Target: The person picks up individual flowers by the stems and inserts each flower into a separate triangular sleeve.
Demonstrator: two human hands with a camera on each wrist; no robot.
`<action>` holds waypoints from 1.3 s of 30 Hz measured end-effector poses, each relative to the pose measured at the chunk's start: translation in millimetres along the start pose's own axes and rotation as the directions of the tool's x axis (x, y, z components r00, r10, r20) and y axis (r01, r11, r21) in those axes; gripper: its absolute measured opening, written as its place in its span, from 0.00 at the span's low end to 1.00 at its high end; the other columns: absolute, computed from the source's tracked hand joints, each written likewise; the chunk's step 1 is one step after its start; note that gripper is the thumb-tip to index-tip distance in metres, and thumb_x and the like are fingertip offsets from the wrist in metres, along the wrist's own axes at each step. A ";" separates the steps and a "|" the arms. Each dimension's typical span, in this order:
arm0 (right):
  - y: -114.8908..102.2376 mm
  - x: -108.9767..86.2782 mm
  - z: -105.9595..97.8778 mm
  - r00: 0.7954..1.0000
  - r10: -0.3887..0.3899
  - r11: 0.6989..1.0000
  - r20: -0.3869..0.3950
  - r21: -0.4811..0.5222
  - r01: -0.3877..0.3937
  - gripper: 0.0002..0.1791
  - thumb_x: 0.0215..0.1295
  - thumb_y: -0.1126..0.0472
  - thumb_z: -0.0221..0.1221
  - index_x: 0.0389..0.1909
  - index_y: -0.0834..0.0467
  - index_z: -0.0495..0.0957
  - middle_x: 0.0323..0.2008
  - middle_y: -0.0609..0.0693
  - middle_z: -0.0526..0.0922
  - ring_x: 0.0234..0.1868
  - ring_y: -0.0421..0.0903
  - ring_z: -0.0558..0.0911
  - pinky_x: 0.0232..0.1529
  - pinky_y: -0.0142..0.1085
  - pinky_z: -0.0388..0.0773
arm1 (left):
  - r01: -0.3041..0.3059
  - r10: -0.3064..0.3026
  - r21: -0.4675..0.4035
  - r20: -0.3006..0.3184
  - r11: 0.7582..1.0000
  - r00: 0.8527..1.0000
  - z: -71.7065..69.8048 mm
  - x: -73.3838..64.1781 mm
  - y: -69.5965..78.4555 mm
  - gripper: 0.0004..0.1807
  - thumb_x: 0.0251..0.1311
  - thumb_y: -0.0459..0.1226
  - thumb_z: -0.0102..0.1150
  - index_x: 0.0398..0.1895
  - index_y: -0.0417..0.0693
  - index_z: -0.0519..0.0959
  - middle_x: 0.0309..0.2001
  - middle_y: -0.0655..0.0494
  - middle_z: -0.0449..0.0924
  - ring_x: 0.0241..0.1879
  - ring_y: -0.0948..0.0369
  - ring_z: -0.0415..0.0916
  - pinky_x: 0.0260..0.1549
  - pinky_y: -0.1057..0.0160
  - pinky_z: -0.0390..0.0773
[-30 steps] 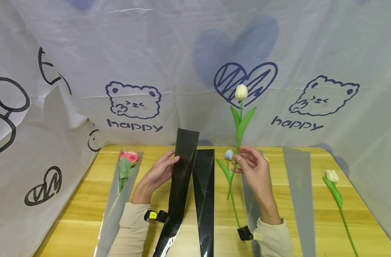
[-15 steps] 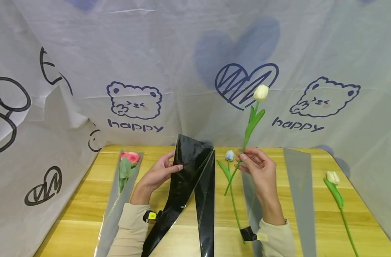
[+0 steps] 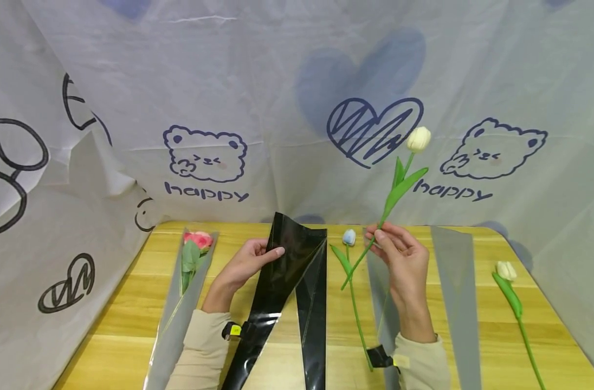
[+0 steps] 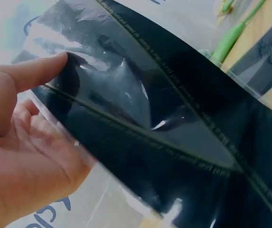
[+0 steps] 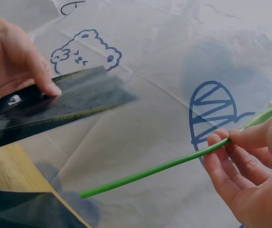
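My left hand (image 3: 245,265) pinches the upper left edge of a black flower sleeve (image 3: 289,254), thumb on its front and fingers behind. In the left wrist view the sleeve (image 4: 140,114) is glossy, with lines of small print along its seams. My right hand (image 3: 401,260) pinches the green stem of a white artificial tulip (image 3: 418,140) between thumb and fingertips. The tulip leans to the right, bloom up, and its bare stem end points down-left toward the sleeve. The right wrist view shows that stem (image 5: 150,173) apart from the sleeve (image 5: 79,97).
Another black sleeve (image 3: 314,314) lies beside the held one. A blue tulip (image 3: 349,237), grey sleeves (image 3: 455,292) and a second white tulip (image 3: 506,270) lie rightward on the wooden table (image 3: 502,336). At left, a pink rose (image 3: 198,240) lies in a grey sleeve. A printed cloth (image 3: 277,108) hangs behind.
My right hand has moved right with the tulip, which now tilts further right. The held sleeve's top has dropped and spread to the right, and my left hand has shifted slightly right.
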State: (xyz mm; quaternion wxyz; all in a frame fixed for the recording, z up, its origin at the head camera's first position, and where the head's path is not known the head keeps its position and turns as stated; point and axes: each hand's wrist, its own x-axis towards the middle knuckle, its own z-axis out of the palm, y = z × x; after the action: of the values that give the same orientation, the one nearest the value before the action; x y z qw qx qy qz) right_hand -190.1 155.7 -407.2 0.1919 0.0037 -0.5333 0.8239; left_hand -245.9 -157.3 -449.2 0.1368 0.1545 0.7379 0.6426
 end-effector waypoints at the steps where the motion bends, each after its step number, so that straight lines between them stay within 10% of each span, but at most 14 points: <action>1: -0.7 0.2 0.0 1.000 -0.001 1.000 -0.011 0.029 0.001 0.16 0.67 0.71 0.66 0.51 0.77 0.77 0.40 0.59 0.89 0.41 0.52 0.89 0.44 0.41 0.84 | -0.009 0.009 0.018 -0.005 1.000 1.000 0.5 0.3 0.2 0.11 0.73 0.35 0.60 0.36 0.34 0.81 0.21 0.56 0.69 0.26 0.60 0.67 0.29 0.65 0.67; 6: -5.3 0.4 0.1 0.999 0.000 0.989 -0.054 0.149 0.008 0.13 0.65 0.72 0.67 0.48 0.73 0.79 0.39 0.60 0.89 0.41 0.54 0.89 0.44 0.41 0.84 | -0.046 0.046 0.041 -0.002 0.998 0.999 4.4 0.1 4.2 0.12 0.71 0.35 0.63 0.45 0.31 0.83 0.21 0.57 0.75 0.22 0.64 0.70 0.30 0.67 0.71; 12: -13.1 0.5 2.6 0.995 -0.005 0.962 -0.099 0.273 0.032 0.10 0.63 0.75 0.67 0.44 0.70 0.79 0.36 0.61 0.88 0.37 0.52 0.90 0.41 0.40 0.85 | -0.059 0.060 0.055 -0.005 0.997 0.998 8.7 -2.4 8.8 0.21 0.69 0.33 0.65 0.62 0.32 0.78 0.47 0.43 0.87 0.42 0.58 0.85 0.49 0.61 0.81; 25: -35.4 -8.1 11.9 0.974 -0.167 0.809 -0.150 0.544 0.222 0.07 0.63 0.82 0.61 0.40 0.75 0.76 0.36 0.68 0.86 0.35 0.57 0.88 0.38 0.42 0.86 | -0.111 0.115 0.138 -0.022 0.984 0.993 19.2 -2.4 17.4 0.12 0.64 0.31 0.70 0.46 0.36 0.80 0.35 0.51 0.83 0.33 0.57 0.77 0.36 0.65 0.78; 39: -25.5 -13.8 25.0 0.965 -0.247 0.913 -0.092 0.313 0.263 0.08 0.64 0.77 0.65 0.42 0.75 0.78 0.35 0.63 0.87 0.36 0.54 0.89 0.41 0.42 0.85 | -0.157 0.160 0.201 0.001 0.967 0.987 27.9 -7.6 30.7 0.10 0.62 0.32 0.71 0.43 0.37 0.82 0.35 0.52 0.82 0.33 0.57 0.77 0.34 0.65 0.76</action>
State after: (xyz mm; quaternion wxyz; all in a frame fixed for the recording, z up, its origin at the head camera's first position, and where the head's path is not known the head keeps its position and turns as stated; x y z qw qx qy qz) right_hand -174.1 138.5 -376.9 0.3078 0.0839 -0.3816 0.8675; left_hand -226.2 -131.2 -422.5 0.0631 0.2209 0.7851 0.5752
